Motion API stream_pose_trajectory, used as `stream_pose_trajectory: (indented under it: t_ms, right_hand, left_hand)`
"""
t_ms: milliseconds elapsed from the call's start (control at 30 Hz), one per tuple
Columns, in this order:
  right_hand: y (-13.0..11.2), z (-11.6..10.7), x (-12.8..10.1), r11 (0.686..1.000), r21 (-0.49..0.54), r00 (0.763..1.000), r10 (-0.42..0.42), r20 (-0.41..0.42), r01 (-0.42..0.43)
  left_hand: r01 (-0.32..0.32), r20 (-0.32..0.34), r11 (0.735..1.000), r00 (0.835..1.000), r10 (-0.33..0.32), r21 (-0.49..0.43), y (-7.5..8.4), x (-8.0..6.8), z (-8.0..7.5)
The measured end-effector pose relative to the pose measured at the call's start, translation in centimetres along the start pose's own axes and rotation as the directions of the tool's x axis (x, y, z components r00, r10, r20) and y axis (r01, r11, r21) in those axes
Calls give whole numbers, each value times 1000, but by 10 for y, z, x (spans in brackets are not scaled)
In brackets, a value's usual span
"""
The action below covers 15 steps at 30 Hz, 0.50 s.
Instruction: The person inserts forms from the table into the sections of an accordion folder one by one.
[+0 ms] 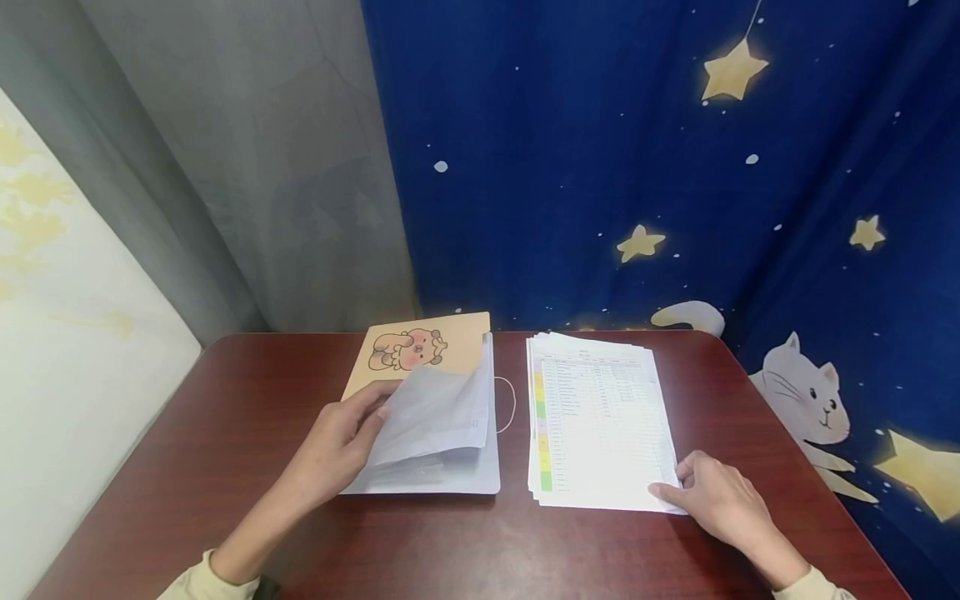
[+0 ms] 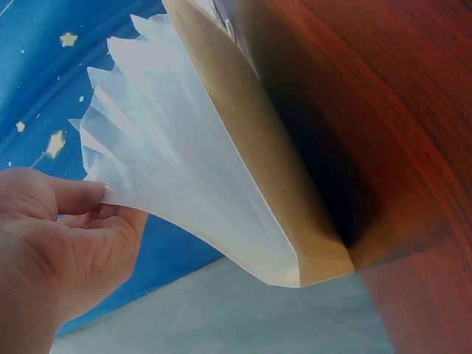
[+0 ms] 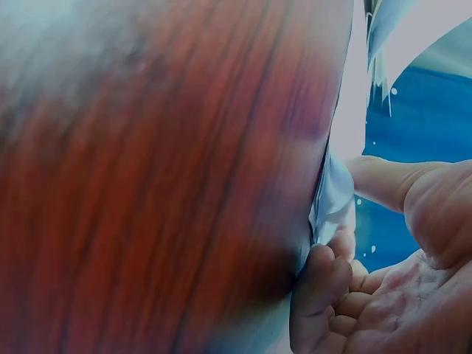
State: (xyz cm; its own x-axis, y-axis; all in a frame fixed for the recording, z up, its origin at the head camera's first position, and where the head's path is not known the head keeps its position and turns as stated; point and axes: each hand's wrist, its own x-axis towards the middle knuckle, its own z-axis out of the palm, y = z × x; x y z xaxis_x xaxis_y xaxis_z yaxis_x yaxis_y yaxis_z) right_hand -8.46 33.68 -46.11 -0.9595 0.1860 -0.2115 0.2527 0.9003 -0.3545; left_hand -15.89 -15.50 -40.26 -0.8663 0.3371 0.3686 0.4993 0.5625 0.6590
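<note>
The left hand (image 1: 341, 446) is lifting a bundle of clear plastic sleeves (image 1: 435, 408) inside an open tan folder (image 1: 427, 346) that is lying on the left half of the dark red bench (image 1: 225, 433); its fingers are curling round the free edge of the sleeves, and in the left wrist view the thumb and fingertips are pinching that fanned-out edge while the tan cover is sitting underneath. A thin elastic loop (image 1: 508, 404) is sticking out from the folder's right side. Just to the right, apart from the folder, a stack of printed sheets (image 1: 596, 417) is lying flat, the top sheet showing a table with a coloured strip down its left margin. The right hand (image 1: 716, 492) is resting at the near right corner of that stack, its fingers curling at the paper's edge and its thumb on top; the right wrist view suggests it is taking hold of the corner of the upper sheets, though how many it is gripping cannot be told. Judging by this, the work seems to be at an early stage: the folder is being held open at a sleeve, the sleeves in view are looking empty, and the whole stack appears to be waiting on the bench, no sheet yet lifted clear of it.
</note>
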Motion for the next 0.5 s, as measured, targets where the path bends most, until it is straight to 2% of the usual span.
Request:
stream_pose_trajectory:
  t_ms: [333,367,433,500]
  right_hand:
    - [2,0,0,998,47,999,-37,-13,38]
    - [2,0,1,996,76,999,-41,-11,41]
    - [2,-1,2,980,199,999,-27,30,21]
    - [3,-1,1,937,350,996,-25,89,-7]
  left_hand:
    - [-4,-5,1000,1000,4,4,0,0,-1]
    - [-4,-4,1000,1000,4,3,0,0,-1]
    - [-1,-2,1000,1000,1,3,0,0,-1]
    - [2,1,1000,1000,-2,1,1,1,-1]
